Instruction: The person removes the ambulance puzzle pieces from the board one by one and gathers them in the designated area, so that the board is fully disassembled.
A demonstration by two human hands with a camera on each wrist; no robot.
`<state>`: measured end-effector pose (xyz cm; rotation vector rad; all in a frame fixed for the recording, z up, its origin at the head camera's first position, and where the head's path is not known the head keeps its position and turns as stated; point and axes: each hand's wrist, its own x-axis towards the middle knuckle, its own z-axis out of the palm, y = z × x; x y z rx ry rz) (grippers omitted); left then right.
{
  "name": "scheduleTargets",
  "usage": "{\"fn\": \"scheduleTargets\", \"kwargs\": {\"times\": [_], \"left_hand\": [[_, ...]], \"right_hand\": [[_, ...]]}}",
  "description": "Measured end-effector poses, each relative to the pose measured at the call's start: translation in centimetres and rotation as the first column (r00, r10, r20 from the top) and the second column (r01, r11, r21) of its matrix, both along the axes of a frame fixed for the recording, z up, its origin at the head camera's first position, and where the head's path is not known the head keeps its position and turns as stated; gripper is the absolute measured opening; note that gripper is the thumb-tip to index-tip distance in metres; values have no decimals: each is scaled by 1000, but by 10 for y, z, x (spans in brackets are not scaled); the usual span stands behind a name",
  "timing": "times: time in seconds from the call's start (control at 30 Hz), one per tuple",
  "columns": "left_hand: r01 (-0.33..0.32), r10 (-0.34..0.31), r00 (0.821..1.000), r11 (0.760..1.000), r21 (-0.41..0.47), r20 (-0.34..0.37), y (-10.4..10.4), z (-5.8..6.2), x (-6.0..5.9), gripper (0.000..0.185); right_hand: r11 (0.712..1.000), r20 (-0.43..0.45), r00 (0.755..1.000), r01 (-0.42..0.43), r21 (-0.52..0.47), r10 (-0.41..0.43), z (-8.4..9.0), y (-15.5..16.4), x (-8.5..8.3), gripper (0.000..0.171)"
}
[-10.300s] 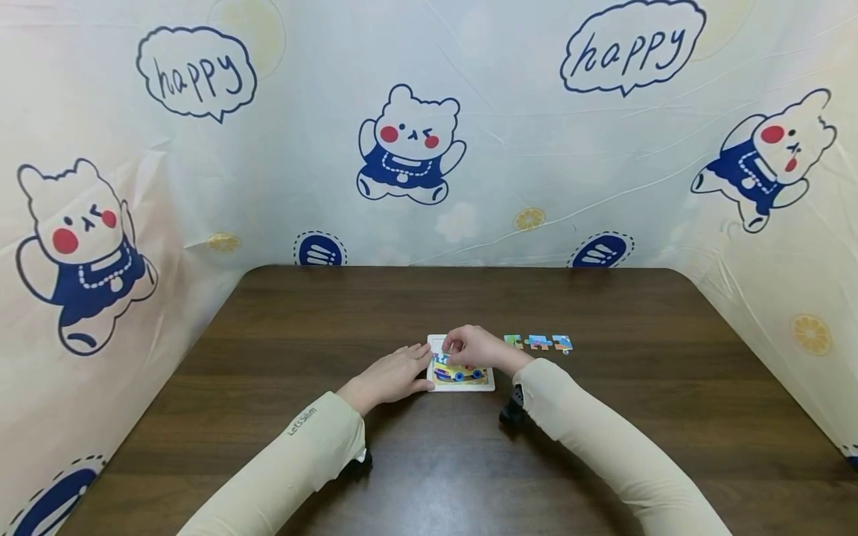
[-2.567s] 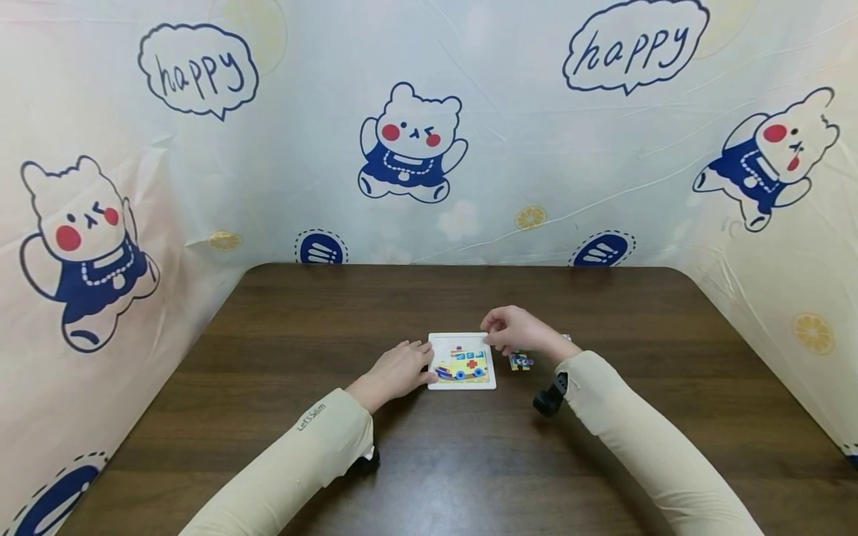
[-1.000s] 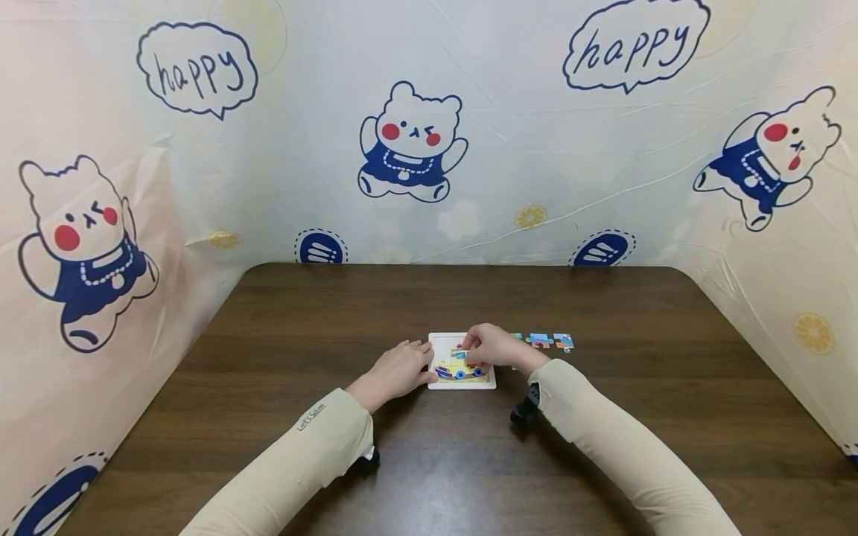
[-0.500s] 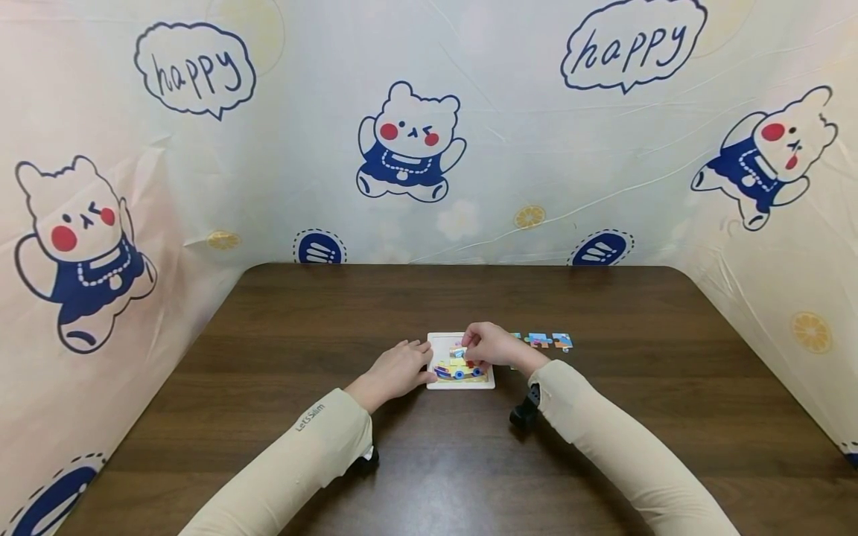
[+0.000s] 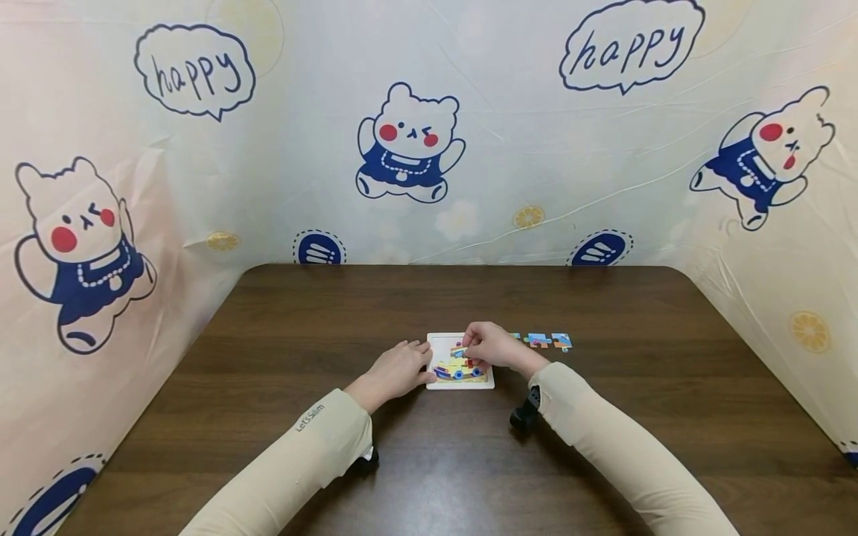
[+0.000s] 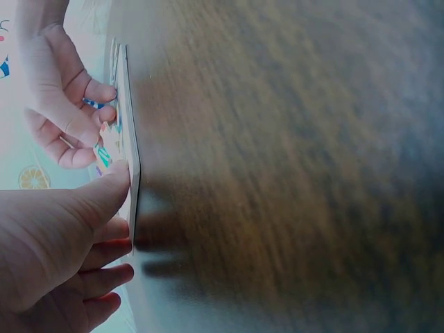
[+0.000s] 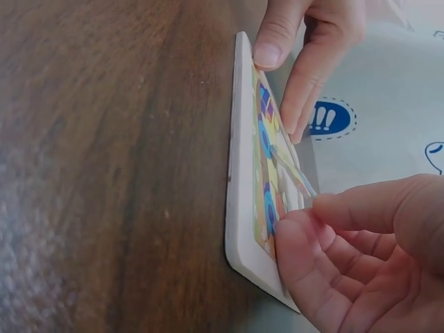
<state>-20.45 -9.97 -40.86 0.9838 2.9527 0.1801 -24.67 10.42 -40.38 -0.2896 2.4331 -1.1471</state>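
Dark wood worktop [image 5: 429, 461]; left hand [image 5: 397, 370] fingers extended, bracing white puzzle tray [image 5: 461, 384]. Right hand [image 5: 489, 345] pinches puzzle piece [image 5: 459, 351] tilted over tray. Risk: misaligned tabs jam, tray skids. Spare pieces [image 5: 544, 341] beyond.

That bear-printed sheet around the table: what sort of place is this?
Probably a small screened-off tabletop booth, not a real playroom. A cream plastic sheet printed with cartoon bears walls in a dark brown wooden table on three sides, where hands work at a white-framed jigsaw puzzle board.
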Motion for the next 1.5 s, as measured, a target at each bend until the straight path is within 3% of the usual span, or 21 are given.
{"fn": "scheduleTargets", "kwargs": {"times": [0.6,1.0,1.5], "left_hand": [[-17,17,1000,1000,-16,18,1,-1,-1,33],[21,-22,999,1000,-5,-40,-1,-2,1,29],[7,-7,1000,1000,-7,-22,0,-1,1,31]], "right_hand": [[1000,-29,1000,0,-29,-1,4,13,-3,8],[995,-24,999,31,-95,-33,13,45,-7,10],[990,-37,999,25,-136,-30,16,92,-8,16]]}}
